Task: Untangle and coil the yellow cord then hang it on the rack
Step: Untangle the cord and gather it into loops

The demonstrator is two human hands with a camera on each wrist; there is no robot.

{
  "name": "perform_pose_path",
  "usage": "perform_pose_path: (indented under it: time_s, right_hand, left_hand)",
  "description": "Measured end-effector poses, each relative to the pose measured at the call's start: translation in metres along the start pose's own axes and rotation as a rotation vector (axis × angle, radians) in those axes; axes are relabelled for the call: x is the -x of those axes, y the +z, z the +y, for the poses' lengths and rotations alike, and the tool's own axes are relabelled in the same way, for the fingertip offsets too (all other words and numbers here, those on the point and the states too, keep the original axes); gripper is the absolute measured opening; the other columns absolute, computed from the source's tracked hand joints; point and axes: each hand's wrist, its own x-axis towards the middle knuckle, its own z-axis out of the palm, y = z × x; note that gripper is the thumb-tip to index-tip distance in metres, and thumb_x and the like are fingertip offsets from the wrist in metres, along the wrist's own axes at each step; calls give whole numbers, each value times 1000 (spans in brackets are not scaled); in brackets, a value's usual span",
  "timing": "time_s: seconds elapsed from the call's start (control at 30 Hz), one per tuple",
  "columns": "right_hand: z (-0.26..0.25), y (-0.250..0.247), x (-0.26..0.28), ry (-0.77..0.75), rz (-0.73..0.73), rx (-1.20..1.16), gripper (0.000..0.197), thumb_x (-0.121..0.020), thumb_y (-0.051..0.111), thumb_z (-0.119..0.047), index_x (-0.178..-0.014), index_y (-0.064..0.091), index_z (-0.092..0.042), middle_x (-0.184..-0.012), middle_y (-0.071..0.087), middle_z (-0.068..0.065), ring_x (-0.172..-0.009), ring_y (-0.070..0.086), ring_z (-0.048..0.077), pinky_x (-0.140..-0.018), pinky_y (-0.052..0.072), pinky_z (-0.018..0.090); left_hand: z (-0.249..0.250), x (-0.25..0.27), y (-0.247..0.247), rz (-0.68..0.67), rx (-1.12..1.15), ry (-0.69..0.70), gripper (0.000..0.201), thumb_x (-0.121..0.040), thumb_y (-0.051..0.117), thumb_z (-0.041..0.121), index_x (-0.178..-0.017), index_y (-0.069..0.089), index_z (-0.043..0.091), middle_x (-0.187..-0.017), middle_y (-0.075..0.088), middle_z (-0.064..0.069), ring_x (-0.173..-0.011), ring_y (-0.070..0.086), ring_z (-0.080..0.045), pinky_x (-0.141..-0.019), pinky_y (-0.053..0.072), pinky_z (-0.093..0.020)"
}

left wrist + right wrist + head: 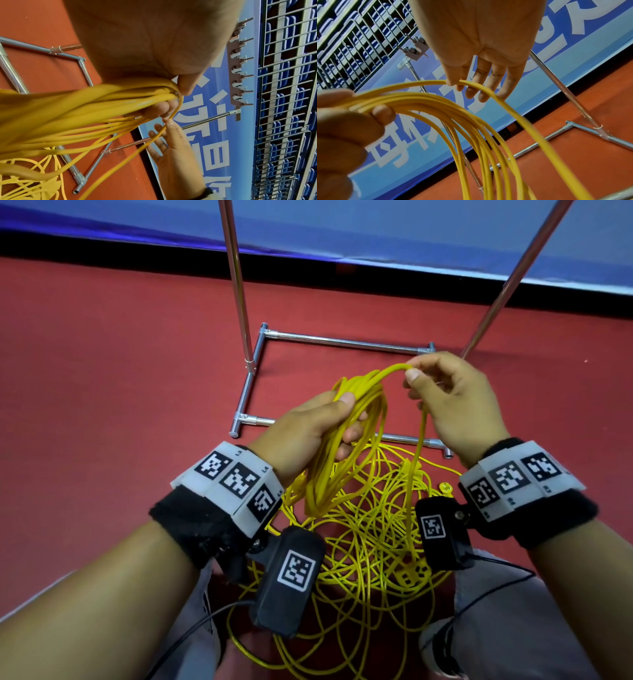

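My left hand (349, 412) grips a bundle of coiled loops of the yellow cord (325, 467), thumb on top and fingers curled under it (173, 97). To its right, my right hand (412, 371) pinches a single strand between thumb and forefinger at the top of a fresh arc (457, 83), the other fingers straight. From there the strand drops to a loose tangle (373, 546) on the red floor between my knees. The metal rack's base (342, 341) lies just beyond my hands. Its strip of hooks (239, 70) sits high on the uprights.
Two slanted rack uprights (236, 285) (513, 278) rise in front of me. A yellow plug block (414, 573) lies in the tangle. A blue banner (411, 227) and wire fencing (283, 94) stand behind the rack. Black wrist-camera cables (191, 631) trail by my knees.
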Motion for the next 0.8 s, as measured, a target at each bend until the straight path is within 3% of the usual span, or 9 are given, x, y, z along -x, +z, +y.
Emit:
perform_pose_path:
  time_s: [0.1,0.23,0.37,0.43,0.5,0.63,0.7,0.8]
  right_hand:
    - [15,4,-2,22,-53,53,11,-92,56,-25,-88,60,-35,-88,65,0,-83,59,14,-77,47,31]
    - [29,6,1,95,-86,40,15,-96,51,-20,-89,59,-31,-84,63,-8,-79,58,8,-77,45,28]
    - [40,11,9,240,-178,8,18,-97,50,-22,-84,61,-24,-76,63,-5,-76,55,16,-73,47,37]
    - [43,16,15,296,-259,-5,21,-99,46,-21,-82,59,-21,-69,63,-10,-78,56,18,-67,47,32]
    - [46,22,20,331,-314,4,23,-100,44,-22,-82,57,-21,-76,64,-5,-82,58,20,-68,46,30]
    - [52,22,26,365,-327,9,17,-96,51,-19,-82,61,-22,-79,57,8,-75,51,24,-69,44,41]
    - [55,20,29,413,-380,12,13,-94,54,-12,-89,61,-22,-82,54,10,-75,50,21,-66,44,34]
    - [60,21,35,534,-467,9,17,-94,52,-8,-102,58,-21,-83,58,1,-72,54,11,-62,46,23]
  left_hand:
    - [3,-1,4,-11,42,-2,23,-101,32,24,-99,47,6,-63,43,1,-46,41,-9,-43,33,-17]
    - [7,0,7,-10,100,2,24,-101,33,25,-101,48,6,-63,46,2,-49,43,-9,-47,35,-19]
    - [11,3,4,-2,116,3,23,-101,34,24,-104,51,8,-68,53,3,-57,53,-8,-60,42,-22]
    - [14,4,2,-6,154,4,22,-101,35,23,-105,52,9,-70,56,3,-58,58,-7,-62,44,-22]
    - [16,6,0,-2,199,11,23,-101,36,21,-107,53,7,-71,58,2,-59,60,-7,-59,48,-20]
    - [17,8,-4,7,222,18,21,-101,37,20,-109,51,6,-73,59,2,-63,61,-7,-62,50,-19]
    - [18,8,-6,10,228,28,21,-101,37,20,-110,50,6,-74,58,3,-64,60,-7,-63,49,-20]
    - [19,8,-11,26,229,42,20,-101,37,23,-106,51,9,-73,56,4,-62,58,-6,-65,47,-21]
